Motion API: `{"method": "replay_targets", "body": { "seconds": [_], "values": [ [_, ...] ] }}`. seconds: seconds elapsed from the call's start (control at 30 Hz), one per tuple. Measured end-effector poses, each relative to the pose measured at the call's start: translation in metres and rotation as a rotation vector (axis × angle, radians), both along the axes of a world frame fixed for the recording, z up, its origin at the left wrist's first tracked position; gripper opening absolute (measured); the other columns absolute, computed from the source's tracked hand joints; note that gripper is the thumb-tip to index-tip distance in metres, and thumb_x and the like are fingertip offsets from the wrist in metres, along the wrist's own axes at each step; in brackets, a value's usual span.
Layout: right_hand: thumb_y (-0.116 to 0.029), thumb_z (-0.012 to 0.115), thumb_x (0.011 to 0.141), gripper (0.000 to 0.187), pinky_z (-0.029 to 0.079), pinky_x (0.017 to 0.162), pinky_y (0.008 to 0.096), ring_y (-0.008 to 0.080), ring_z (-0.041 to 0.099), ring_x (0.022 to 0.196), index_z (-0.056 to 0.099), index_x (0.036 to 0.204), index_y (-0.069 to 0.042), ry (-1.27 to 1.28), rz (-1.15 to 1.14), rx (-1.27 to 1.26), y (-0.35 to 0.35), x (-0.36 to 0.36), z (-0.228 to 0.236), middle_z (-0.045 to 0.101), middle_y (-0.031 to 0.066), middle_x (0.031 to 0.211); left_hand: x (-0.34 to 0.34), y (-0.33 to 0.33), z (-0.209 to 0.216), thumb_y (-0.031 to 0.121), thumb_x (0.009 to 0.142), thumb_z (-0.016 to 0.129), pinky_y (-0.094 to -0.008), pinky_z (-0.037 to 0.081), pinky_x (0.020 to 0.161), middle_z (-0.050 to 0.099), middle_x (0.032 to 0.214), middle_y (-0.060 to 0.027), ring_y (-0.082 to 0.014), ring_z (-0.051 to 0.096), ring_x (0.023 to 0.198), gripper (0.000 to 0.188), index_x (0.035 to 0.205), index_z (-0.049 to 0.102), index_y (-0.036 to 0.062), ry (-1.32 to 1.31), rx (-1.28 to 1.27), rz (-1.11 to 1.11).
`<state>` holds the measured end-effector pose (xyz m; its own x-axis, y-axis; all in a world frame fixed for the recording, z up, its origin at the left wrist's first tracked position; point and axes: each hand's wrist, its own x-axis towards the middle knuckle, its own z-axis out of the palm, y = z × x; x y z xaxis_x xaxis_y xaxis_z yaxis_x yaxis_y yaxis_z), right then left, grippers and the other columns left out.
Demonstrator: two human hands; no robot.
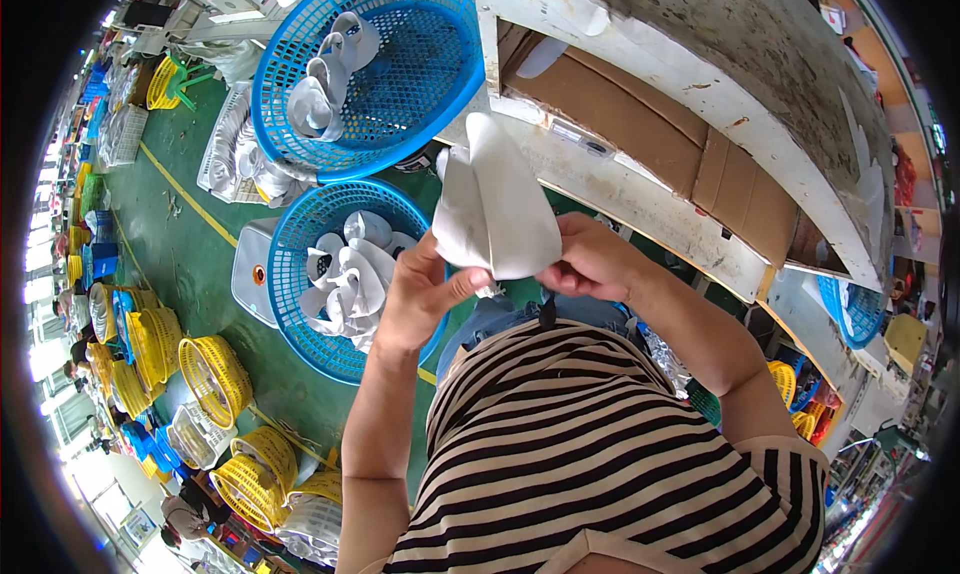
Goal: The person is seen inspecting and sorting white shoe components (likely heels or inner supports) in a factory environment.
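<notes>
A: Item one?
B: White curved piece (510, 209), quantity one. It is being held in mid-air just in front of the waist, its rounded tongue pointing away from the body.
A: Handling?
B: Left grip (412, 296): grasping the piece, thumb pressing near its lower left corner. Right grip (598, 261): also grasping it, fingers pinching the lower right edge.
A: Nearest containers?
B: Round blue basket (283, 314), standing to the left and holding a heap of loose white pieces (358, 286). Large blue basket (262, 124), standing beyond it and holding a nested row of white pieces (325, 94) along its left side.
A: Ahead and to the right?
B: Bench (700, 79), white, worn and stained; brown cardboard (620, 114) is showing below its top.
A: Outlying?
B: Green floor (195, 236), stretching leftward and carrying yellow baskets (217, 382). Striped shirt (590, 424), covering the person's torso.
</notes>
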<state>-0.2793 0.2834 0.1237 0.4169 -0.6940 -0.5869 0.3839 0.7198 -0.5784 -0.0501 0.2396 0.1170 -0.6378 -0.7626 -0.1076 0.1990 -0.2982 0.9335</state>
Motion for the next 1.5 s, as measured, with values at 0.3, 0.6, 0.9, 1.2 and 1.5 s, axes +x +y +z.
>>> {"method": "replay_targets", "body": {
  "seconds": [0.3, 0.6, 0.9, 1.2, 1.5],
  "values": [
    [-0.053, 0.046, 0.094, 0.057, 0.041, 0.072, 0.0227, 0.0078, 0.052, 0.080, 0.064, 0.108, -0.001, 0.112, -0.146, -0.297, 0.001, 0.006, -0.005, 0.062, 0.0024, 0.092, -0.003, 0.000, -0.011, 0.015, 0.091, 0.061, -0.0342, 0.048, 0.089, 0.063, 0.111, -0.0098, -0.0193, 0.061, 0.100, 0.029, 0.116, 0.056, 0.0030, 0.245, 0.478, 0.277],
    [-0.021, 0.069, 0.086, 0.035, 0.044, 0.082, 0.0245, 0.0096, 0.058, 0.091, 0.062, 0.110, 0.003, 0.067, -0.311, -0.288, 0.005, 0.036, 0.007, 0.066, 0.0061, 0.101, -0.011, 0.005, -0.002, 0.018, 0.083, 0.073, -0.0308, 0.047, 0.085, 0.066, 0.104, -0.0063, -0.0153, 0.062, 0.093, 0.041, 0.116, 0.058, 0.0002, 0.090, 0.493, 0.176],
    [-0.014, 0.067, 0.087, 0.031, 0.043, 0.086, 0.0267, 0.0121, 0.058, 0.094, 0.061, 0.110, 0.006, -0.088, -0.247, -0.223, 0.004, 0.032, 0.008, 0.065, 0.0080, 0.102, -0.009, 0.008, 0.005, 0.009, 0.079, 0.074, -0.0283, 0.047, 0.078, 0.068, 0.092, -0.0062, -0.0134, 0.063, 0.085, 0.024, 0.100, 0.066, -0.0006, 0.092, 0.441, 0.245],
    [-0.020, 0.062, 0.091, 0.040, 0.045, 0.095, 0.0363, 0.0218, 0.059, 0.104, 0.054, 0.117, 0.009, -0.208, -0.095, 0.043, 0.007, 0.047, -0.018, 0.061, 0.0146, 0.113, 0.031, 0.014, -0.019, 0.024, 0.080, 0.076, -0.0255, 0.046, 0.058, 0.065, 0.076, -0.0018, -0.0109, 0.058, 0.065, 0.025, 0.090, 0.069, 0.0015, -0.033, 0.404, 0.215],
    [-0.039, 0.059, 0.093, 0.045, 0.044, 0.081, 0.0246, 0.0127, 0.059, 0.095, 0.055, 0.120, -0.003, 0.237, 0.199, 0.010, -0.068, 0.090, -0.091, 0.064, 0.0059, 0.103, 0.158, -0.030, -0.049, 0.027, 0.080, 0.074, -0.0317, 0.047, 0.063, 0.068, 0.076, -0.0110, -0.0166, 0.063, 0.066, 0.029, 0.093, 0.070, 0.0020, -0.900, -0.031, 0.190]
  ]
}}
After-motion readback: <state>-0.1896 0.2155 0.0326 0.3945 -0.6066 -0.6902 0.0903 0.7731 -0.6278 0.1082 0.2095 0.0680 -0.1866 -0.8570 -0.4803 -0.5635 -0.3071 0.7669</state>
